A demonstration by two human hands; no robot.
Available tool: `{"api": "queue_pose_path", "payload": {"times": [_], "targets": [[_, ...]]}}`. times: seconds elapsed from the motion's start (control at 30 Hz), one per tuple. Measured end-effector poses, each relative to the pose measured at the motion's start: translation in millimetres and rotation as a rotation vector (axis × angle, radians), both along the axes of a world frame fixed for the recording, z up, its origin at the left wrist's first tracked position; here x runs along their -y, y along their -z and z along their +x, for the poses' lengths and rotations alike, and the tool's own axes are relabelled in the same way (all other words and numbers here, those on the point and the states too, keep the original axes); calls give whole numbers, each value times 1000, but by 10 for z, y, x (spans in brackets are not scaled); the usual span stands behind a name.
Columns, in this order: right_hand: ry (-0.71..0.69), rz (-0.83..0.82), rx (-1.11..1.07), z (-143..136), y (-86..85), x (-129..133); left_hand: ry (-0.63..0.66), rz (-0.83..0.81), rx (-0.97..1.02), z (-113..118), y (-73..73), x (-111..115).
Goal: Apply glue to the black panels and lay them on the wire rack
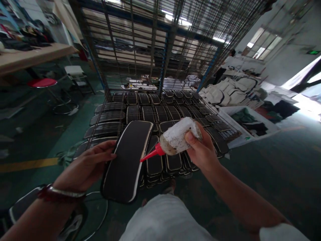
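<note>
My left hand (94,162) grips the left edge of a long black panel (127,160) with rounded corners, held up tilted in front of me. A whitish line of glue runs along much of the panel's border. Closed around a white, stained glue bottle (177,137) is my right hand (203,147). The bottle lies nearly sideways, its red nozzle (151,154) pointing left and down. The nozzle's tip is at the panel's right edge, on the glue line. Behind and below, many similar black panels (162,113) with pale borders lie in rows and stacks.
A wire-grid rack (150,43) rises behind the panels. On the left stand a red stool (42,82), a white chair (74,70) and a workbench (37,57). To the right are a white bin (240,134) with dark cloth and a pile of white pieces (230,92).
</note>
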State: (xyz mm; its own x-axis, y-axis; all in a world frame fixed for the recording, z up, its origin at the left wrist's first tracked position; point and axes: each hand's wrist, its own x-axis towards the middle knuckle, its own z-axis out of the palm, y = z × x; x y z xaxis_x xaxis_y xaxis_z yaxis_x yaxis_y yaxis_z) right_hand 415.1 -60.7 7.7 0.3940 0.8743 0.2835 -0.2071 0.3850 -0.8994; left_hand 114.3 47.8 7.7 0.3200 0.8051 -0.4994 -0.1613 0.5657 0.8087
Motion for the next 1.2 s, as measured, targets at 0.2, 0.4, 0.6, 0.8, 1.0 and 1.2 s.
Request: {"api": "queue_pose_path", "payload": {"times": [0.2, 0.4, 0.6, 0.8, 1.0, 1.2], "targets": [[-53, -29, 54, -95, 24, 154, -32, -22, 21, 6, -63, 20], [-189, -6, 128, -144, 71, 296, -43, 4, 29, -23, -52, 27], [-160, 27, 134, -208, 54, 349, -174, -26, 35, -43, -83, 45], [5, 92, 108, -166, 11, 311, -383, -156, 136, 53, -171, 124], [103, 145, 51, -139, 30, 287, -492, -254, 194, 207, -143, 210], [85, 119, 71, -186, 197, 388, -489, -225, 224, 274, -12, 201]]}}
